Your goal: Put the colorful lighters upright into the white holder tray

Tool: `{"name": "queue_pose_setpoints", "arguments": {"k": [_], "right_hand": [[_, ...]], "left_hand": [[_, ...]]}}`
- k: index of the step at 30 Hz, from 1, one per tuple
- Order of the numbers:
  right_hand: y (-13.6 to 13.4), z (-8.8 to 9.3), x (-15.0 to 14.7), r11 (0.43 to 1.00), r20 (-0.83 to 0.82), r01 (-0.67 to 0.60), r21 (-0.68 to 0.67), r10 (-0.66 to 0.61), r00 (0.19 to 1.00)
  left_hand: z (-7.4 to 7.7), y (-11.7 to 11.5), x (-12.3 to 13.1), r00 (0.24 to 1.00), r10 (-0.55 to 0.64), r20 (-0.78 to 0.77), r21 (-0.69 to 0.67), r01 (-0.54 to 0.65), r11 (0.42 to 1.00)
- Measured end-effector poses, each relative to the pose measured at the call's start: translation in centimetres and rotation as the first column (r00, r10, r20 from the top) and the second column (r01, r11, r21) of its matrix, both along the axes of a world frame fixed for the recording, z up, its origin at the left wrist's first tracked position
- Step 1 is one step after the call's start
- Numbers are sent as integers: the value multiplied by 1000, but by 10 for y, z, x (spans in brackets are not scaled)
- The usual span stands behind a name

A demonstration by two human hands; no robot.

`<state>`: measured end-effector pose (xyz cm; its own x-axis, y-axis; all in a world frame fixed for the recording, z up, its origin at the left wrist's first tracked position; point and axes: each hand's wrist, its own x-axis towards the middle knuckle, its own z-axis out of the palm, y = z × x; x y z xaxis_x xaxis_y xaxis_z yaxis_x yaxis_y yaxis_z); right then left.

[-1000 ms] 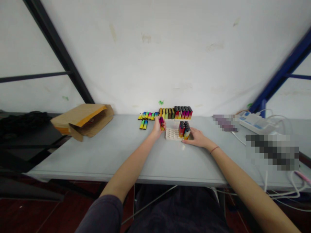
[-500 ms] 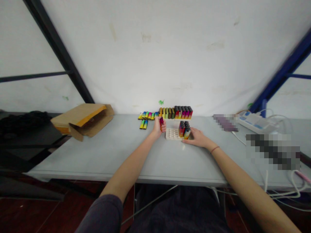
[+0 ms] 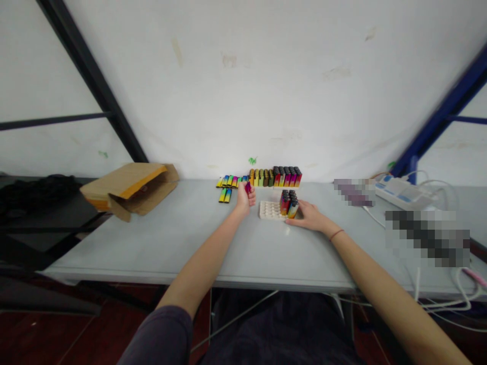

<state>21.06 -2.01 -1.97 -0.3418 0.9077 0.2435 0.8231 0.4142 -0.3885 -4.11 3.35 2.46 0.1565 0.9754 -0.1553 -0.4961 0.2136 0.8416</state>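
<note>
The left hand [image 3: 243, 201] is closed narrowly around a single lighter [image 3: 248, 189] with a magenta-and-red body. It holds the lighter in the air just left of a white tray [image 3: 267, 211], over the counter [image 3: 160, 248]. The lighter's long axis stands close to upright, with the upper end leaning slightly to the right and away from the person. Which end carries the cap is too small to tell.

The right hand [image 3: 310, 215] lies flat and open on the counter, with its fingers [image 3: 297, 209] reaching to the base of a compact block of standing lighters [image 3: 288, 202]. That block fills the right part of the tray, caps up, while the tray's left part shows rows of bare sockets. So the tray is only partly filled.

Behind it, a long row of upright lighters [image 3: 281, 177] stands along the back of the counter, running into a shorter row of lying lighters [image 3: 231, 181] at its left end. Two more lighters [image 3: 224, 195] lie just in front of those, side by side, their long axes pointing away from the person. A torn cardboard box [image 3: 131, 190] sits farther left.
</note>
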Motion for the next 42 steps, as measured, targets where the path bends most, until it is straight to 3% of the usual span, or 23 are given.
{"name": "queue_pose_setpoints", "arguments": {"k": [6,13,18,20,24,28,30,36,42], "right_hand": [[0,0,0,1000,-4,5,4,-5,1000],[1,-1,1,1000,-5,-5,0,5,1000],[1,0,0,1000,9,4,-7,-4,1000],[1,0,0,1000,5,-1,-2,1,1000],[1,0,1,1000,4,-10,5,10,1000],[-1,1,0,1000,17,4,-1,-4,1000],[-1,1,0,1000,18,14,-1,-14,1000],[0,-1,0,1000,6,-2,10,2,1000],[1,-2,0,1000,-18,-14,21,14,1000]], "left_hand": [[0,-1,2,998,-62,5,20,62,998],[6,-1,0,1000,-22,6,78,21,997],[2,-6,14,992,-36,-119,173,57,983],[0,-11,21,972,-7,-234,319,83,944],[5,-26,26,882,84,-464,585,234,776],[16,-37,25,791,-46,-611,559,472,682],[17,-40,26,765,-84,-638,544,525,654],[3,-38,30,733,35,-679,601,528,600],[-3,-36,29,713,41,-700,606,562,563]]}}
